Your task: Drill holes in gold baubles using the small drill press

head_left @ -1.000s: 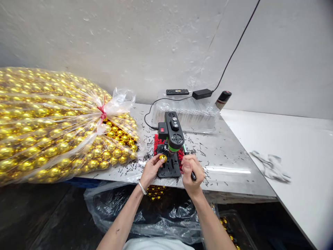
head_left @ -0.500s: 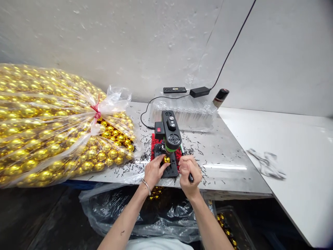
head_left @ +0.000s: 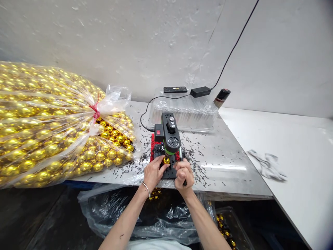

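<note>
Pinching a gold ball (head_left: pixel 166 160) between thumb and fingers, the left hand (head_left: pixel 153 172) is holding it just below the center of the frame, under the front end of a small black drill press (head_left: pixel 171 133). The ball is looking round, so which way it is pointing cannot be told; whether the press is touching it is also unclear. The press head is lying with its long axis nearly upright in the frame, its lower end leaning slightly right. Just right of the ball, the right hand (head_left: pixel 185 175) is closing around the black grip of a lever (head_left: pixel 180 153), whose long axis is slanting down and slightly right, its tip pointing toward the bottom edge. At the left, a clear bag (head_left: pixel 52 139) is bulging with gold balls.
</note>
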Demonstrator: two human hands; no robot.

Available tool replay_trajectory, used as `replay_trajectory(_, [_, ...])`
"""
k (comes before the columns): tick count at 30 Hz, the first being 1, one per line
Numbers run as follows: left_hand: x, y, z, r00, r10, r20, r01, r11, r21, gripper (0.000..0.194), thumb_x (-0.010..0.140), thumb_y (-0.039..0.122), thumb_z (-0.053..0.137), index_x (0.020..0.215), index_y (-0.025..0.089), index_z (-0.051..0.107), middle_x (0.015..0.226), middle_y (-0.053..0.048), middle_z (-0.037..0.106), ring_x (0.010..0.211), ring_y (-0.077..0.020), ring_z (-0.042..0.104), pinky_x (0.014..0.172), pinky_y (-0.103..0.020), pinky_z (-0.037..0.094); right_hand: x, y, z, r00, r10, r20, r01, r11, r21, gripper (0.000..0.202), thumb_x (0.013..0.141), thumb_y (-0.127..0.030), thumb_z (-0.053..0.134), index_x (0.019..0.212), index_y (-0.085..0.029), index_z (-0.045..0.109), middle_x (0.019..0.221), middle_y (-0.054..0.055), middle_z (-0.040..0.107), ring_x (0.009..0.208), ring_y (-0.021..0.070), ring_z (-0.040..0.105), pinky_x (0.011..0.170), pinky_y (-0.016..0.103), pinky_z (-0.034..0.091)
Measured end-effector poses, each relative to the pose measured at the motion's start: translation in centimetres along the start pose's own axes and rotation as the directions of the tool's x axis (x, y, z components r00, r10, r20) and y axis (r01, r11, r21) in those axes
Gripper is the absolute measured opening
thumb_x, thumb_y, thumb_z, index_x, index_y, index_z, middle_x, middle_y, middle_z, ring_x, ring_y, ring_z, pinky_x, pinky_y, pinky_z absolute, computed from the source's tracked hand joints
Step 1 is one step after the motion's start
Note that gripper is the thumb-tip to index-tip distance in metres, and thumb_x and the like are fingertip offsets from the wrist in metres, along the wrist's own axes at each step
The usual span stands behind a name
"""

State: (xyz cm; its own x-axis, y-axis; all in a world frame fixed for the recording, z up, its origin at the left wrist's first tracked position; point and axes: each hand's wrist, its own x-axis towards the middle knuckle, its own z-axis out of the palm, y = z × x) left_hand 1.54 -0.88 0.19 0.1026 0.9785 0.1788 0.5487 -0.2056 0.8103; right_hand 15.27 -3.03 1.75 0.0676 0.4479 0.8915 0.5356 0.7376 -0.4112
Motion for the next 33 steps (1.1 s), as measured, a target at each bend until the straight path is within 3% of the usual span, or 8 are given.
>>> replay_trajectory(6, [0.0,0.0,0.0,1.000,0.001,-0.005,-0.001,1.000,0.022,0.034,0.087,0.034,0.065,0.118,0.023,0.069,0.120,-0.011,0.070,0.104,-0.0287,0.067,0.088,-0.036,0.051,0.5,-0.3,0.1,0.999,-0.028,0.024,0.028,1.000,0.011,0.030,0.098,-0.021,0.033,0.070,-0.022,0.043,0.069,-0.001,0.052,0.064,0.0131,0.057,0.073,0.035,0.051])
replay_trajectory(12, [0.1,-0.1,-0.2,0.995,-0.088,-0.048,0.079,0.981,-0.175,0.034,0.081,0.036,0.070,0.113,0.023,0.073,0.114,-0.009,0.073,0.083,-0.0232,0.068,0.084,-0.035,0.051,5.5,-3.4,-0.7,0.978,0.205,-0.043,-0.201,0.975,0.095,0.030,0.097,-0.017,0.039,0.068,-0.021,0.044,0.065,-0.001,0.048,0.059,0.0117,0.049,0.055,0.027,0.039])
replay_trajectory(16, [-3.2,-0.2,-1.7,0.996,-0.086,0.011,0.085,0.946,-0.312,0.038,0.081,0.039,0.069,0.115,0.022,0.072,0.107,-0.008,0.074,0.082,-0.0226,0.067,0.084,-0.036,0.053,7.4,-4.6,-1.3,0.962,0.274,0.009,-0.273,0.955,0.112,0.033,0.098,-0.020,0.042,0.064,-0.020,0.044,0.064,-0.001,0.047,0.061,0.0118,0.047,0.057,0.028,0.038])
replay_trajectory(20, [-7.9,-0.7,-3.1,0.984,0.047,0.175,0.001,0.964,-0.265,0.040,0.081,0.035,0.069,0.120,0.027,0.069,0.122,-0.008,0.069,0.107,-0.0259,0.065,0.097,-0.038,0.051,6.5,-4.3,-1.3,0.972,0.237,-0.003,-0.235,0.964,0.127,0.033,0.096,-0.017,0.043,0.064,-0.020,0.045,0.065,0.000,0.048,0.063,0.0124,0.048,0.059,0.029,0.037])
replay_trajectory(22, [-8.6,-1.0,-3.8,0.984,0.073,0.163,-0.036,0.975,-0.220,0.042,0.084,0.035,0.067,0.124,0.026,0.066,0.128,-0.009,0.066,0.104,-0.0247,0.066,0.096,-0.037,0.051,5.9,-4.0,-1.1,0.975,0.223,-0.019,-0.218,0.966,0.137,0.032,0.096,-0.016,0.043,0.064,-0.020,0.046,0.066,0.000,0.049,0.062,0.0127,0.048,0.058,0.029,0.037])
replay_trajectory(25, [-6.3,-1.3,-5.9,0.995,0.089,-0.044,-0.091,0.995,-0.037,0.033,0.092,0.034,0.054,0.121,0.024,0.067,0.124,-0.012,0.066,0.102,-0.0251,0.065,0.097,-0.040,0.049,5.3,-3.6,-0.9,0.975,0.222,-0.030,-0.215,0.966,0.144,0.031,0.095,-0.016,0.044,0.064,-0.020,0.047,0.066,0.000,0.050,0.062,0.0133,0.048,0.058,0.030,0.036])
replay_trajectory(28, [-1.6,-1.5,-9.0,0.975,0.093,-0.199,-0.016,0.933,0.359,0.034,0.095,0.024,0.042,0.116,0.017,0.069,0.121,-0.019,0.065,0.113,-0.0328,0.057,0.099,-0.049,0.043,5.2,-3.5,-0.8,0.977,0.210,-0.026,-0.205,0.969,0.140,0.031,0.095,-0.015,0.044,0.064,-0.020,0.047,0.066,0.000,0.049,0.062,0.0132,0.048,0.059,0.030,0.036])
replay_trajectory(33, [5.4,-2.0,-12.1,0.994,-0.081,0.074,0.002,0.688,0.726,0.024,0.083,0.010,0.052,0.094,0.011,0.073,0.101,-0.024,0.069,0.102,-0.0362,0.060,0.093,-0.049,0.040,5.1,-3.6,-0.7,0.977,0.209,-0.034,-0.202,0.970,0.137,0.031,0.094,-0.014,0.044,0.064,-0.020,0.045,0.067,0.000,0.050,0.063,0.0133,0.048,0.058,0.029,0.037])
